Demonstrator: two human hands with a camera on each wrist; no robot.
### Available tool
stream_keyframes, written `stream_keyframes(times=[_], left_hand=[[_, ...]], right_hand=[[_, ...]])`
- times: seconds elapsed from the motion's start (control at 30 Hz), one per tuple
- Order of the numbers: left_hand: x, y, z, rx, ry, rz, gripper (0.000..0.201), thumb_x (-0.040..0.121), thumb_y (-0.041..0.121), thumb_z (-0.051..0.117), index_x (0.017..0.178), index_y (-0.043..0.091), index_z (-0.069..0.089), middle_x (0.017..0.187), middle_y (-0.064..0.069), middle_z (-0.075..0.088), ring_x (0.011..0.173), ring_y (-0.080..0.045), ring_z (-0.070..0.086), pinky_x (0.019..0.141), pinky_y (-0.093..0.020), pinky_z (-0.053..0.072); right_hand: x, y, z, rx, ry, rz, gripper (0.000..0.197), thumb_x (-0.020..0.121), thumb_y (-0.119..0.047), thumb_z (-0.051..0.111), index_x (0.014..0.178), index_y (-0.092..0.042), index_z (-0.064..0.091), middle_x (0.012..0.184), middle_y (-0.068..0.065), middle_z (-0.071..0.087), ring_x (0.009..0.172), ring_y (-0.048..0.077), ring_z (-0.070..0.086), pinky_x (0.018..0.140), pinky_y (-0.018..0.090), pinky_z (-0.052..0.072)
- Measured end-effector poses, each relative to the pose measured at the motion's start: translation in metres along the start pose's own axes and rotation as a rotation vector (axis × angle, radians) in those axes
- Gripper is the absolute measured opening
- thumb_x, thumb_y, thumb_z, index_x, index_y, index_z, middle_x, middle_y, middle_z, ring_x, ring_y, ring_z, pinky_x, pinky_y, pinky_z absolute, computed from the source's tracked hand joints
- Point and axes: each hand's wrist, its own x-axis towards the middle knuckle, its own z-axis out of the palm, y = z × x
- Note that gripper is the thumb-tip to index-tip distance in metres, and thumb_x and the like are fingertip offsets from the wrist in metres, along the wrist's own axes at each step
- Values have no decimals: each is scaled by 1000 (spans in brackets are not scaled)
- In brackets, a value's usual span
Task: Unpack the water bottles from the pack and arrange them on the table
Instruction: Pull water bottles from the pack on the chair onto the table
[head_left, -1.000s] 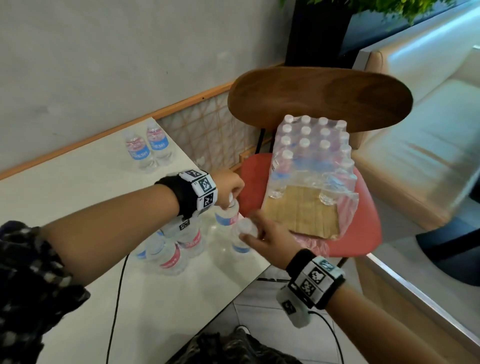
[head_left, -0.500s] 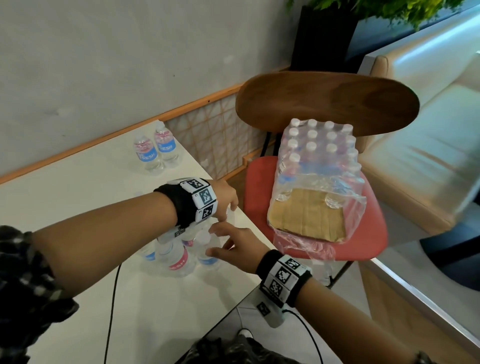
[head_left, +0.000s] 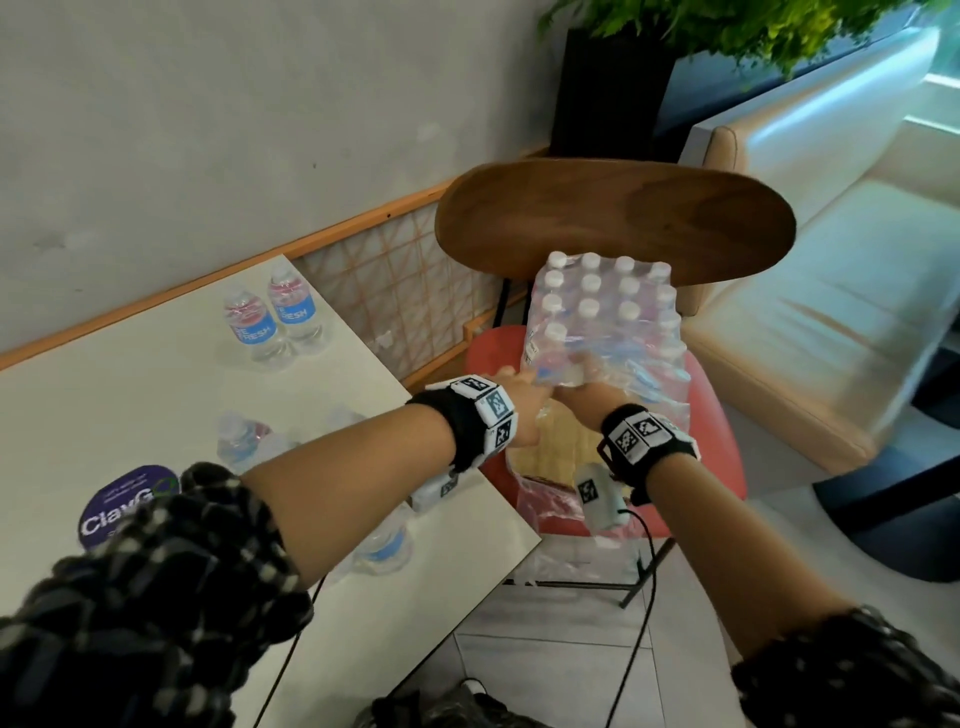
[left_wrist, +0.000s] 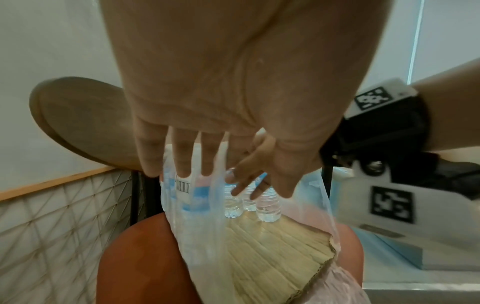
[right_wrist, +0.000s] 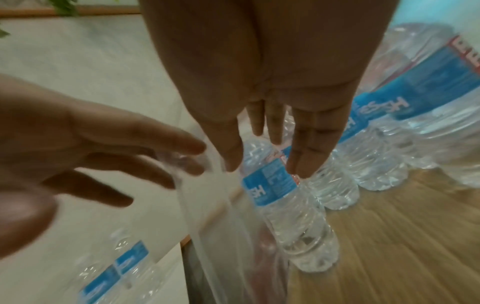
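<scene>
The shrink-wrapped pack of water bottles (head_left: 602, 317) stands on a cardboard tray (left_wrist: 272, 257) on the red chair seat (head_left: 717, 467), its near side torn open. My left hand (head_left: 511, 387) reaches to the pack's left front corner, its straight fingers (left_wrist: 182, 162) against the loose plastic wrap (left_wrist: 205, 226). My right hand (head_left: 574, 397) is inside the opening, fingers (right_wrist: 309, 148) stretched toward the nearest bottle (right_wrist: 280, 193) and holding nothing. Two bottles (head_left: 270, 322) stand at the table's back; several more (head_left: 244, 441) stand near its front edge, partly behind my left arm.
The white table (head_left: 130, 395) is on the left, its corner close to the chair. The wooden chair back (head_left: 613, 218) rises just behind the pack. A beige bench (head_left: 831, 291) lies to the right. A cable (head_left: 639, 623) hangs from my right wrist to the tiled floor.
Both hands have left the bottles on the table and moved right to the pack on the chair. They were at bottles on the table; now they are open at the torn wrap.
</scene>
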Motion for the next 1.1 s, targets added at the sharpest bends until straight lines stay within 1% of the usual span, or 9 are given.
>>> stream_keyframes(times=[0.2, 0.33, 0.47, 0.63, 0.73, 0.8, 0.9, 1.03, 1.1], left_hand=[[3, -1, 3, -86, 54, -75, 73, 83, 37, 62, 141, 11, 27, 136, -8, 33, 120, -34, 43, 86, -41, 42], [1, -3, 3, -109, 61, -75, 71, 83, 36, 63, 139, 12, 28, 131, -7, 35, 110, -33, 51, 74, -38, 42], [2, 1, 0, -148, 57, -71, 60, 84, 30, 61, 135, 15, 31, 128, -9, 36, 81, -28, 52, 60, -33, 40], [8, 10, -11, -186, 83, -25, 65, 87, 21, 59, 143, 33, 30, 130, -12, 38, 80, -29, 56, 56, -26, 40], [14, 17, -15, -169, 35, 24, 45, 86, 15, 63, 130, 19, 52, 119, -14, 53, 105, -31, 57, 73, -29, 42], [19, 18, -15, -110, 33, 12, 25, 86, 15, 63, 110, 8, 62, 106, -15, 58, 98, -32, 59, 73, -32, 42], [21, 18, -14, -87, 56, -24, 4, 85, 13, 62, 89, 12, 61, 85, -13, 53, 77, -27, 52, 65, -31, 40], [21, 21, -3, -131, 39, -11, 12, 84, 13, 65, 90, 3, 66, 81, -12, 59, 72, -25, 55, 60, -29, 39], [21, 22, 1, -151, 43, -10, 13, 83, 13, 66, 91, 3, 65, 85, -13, 62, 72, -24, 55, 61, -29, 41]], right_hand=[[23, -13, -5, 385, 106, -49, 86, 89, -35, 59, 150, -33, -2, 119, -8, 42, 113, 13, 44, 98, 41, 41], [23, -9, -7, 70, 106, -38, 61, 96, -20, 45, 148, -27, 15, 128, -6, 43, 106, 25, 53, 77, 34, 48], [-1, -3, -2, -4, 55, -46, 45, 99, -19, 36, 144, -20, 33, 142, 12, 43, 128, 29, 45, 103, 37, 37], [-39, -6, 22, 464, 358, -109, 39, 86, -30, 65, 119, -11, 54, 111, 1, 59, 90, 25, 64, 84, 40, 53], [-51, -3, 26, 761, 186, -114, 24, 90, -12, 60, 111, -4, 51, 101, 3, 55, 73, 20, 62, 75, 37, 57], [-51, 7, 20, 921, 106, -63, 22, 92, -5, 56, 114, -2, 53, 102, 10, 59, 77, 19, 61, 81, 39, 55], [-44, 31, 3, 804, 265, 106, 23, 88, -20, 61, 107, -7, 59, 95, 10, 65, 83, 24, 61, 78, 38, 50], [-46, 44, -14, 445, 183, 303, 56, 93, -47, 48, 136, -11, 47, 134, 14, 53, 116, 32, 53, 96, 37, 40], [-46, 45, -18, 564, 189, 418, 66, 88, -59, 49, 140, -19, 41, 116, 12, 60, 91, 31, 59, 81, 38, 47]])
